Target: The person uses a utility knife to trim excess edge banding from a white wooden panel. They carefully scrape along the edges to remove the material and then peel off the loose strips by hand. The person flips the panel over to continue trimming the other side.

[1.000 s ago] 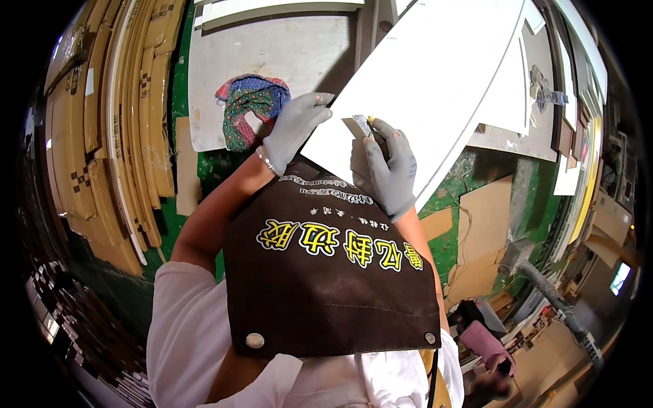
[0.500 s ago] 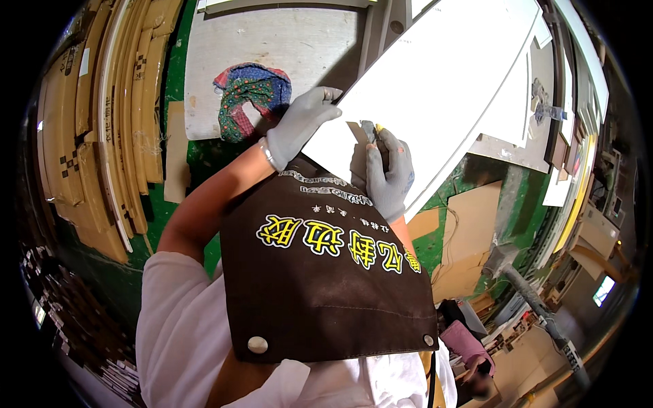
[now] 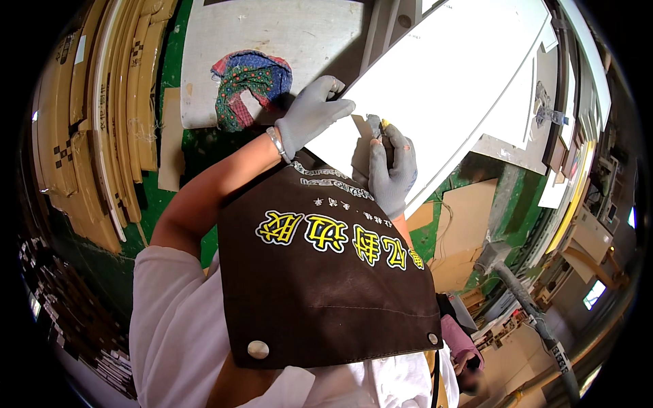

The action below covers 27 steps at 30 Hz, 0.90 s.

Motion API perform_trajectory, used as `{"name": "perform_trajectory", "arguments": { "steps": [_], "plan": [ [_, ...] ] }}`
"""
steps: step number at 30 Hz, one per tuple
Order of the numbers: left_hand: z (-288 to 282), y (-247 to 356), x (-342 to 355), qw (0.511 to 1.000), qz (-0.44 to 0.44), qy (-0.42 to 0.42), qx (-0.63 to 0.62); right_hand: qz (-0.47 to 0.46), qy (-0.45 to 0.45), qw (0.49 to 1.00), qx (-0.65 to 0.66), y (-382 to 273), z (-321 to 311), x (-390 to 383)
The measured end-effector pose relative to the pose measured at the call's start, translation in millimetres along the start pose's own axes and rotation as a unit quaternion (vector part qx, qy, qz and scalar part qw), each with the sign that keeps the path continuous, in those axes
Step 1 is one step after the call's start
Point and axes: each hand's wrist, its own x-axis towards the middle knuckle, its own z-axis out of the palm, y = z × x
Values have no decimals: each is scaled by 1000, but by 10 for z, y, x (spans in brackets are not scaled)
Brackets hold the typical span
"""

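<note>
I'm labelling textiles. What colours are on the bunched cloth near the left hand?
The cloth is green with reddish dots, plus blue and red; see head view.

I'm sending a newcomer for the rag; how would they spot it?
Find the large white flat panel. Left of it, past the grey-gloved left hand, a crumpled patterned cloth lies on a pale grey board. Its blue, green and red fabric sets it apart from both plain surfaces.

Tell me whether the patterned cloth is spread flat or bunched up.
Bunched up: the patterned cloth lies in a crumpled heap, its outline irregular.
</note>
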Motion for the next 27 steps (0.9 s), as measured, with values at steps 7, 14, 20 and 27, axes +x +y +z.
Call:
{"name": "perform_trajectory", "arguments": {
  "steps": [7, 14, 20, 27],
  "plan": [
    [-55, -81, -174, 979, 133, -3, 154, 18, 10, 1000, 18, -15, 4, -3],
    [-329, -35, -487, 999, -13, -39, 23, 94, -53, 994, 14, -130, -70, 30],
    [-258, -209, -503, 998, 43, -8, -43, 104, -66, 992, -3, -182, -27, 77],
    [-235, -296, -482, 997, 50, -18, -51, 207, -90, 968, 112, -284, 79, 400]
  ]
}}
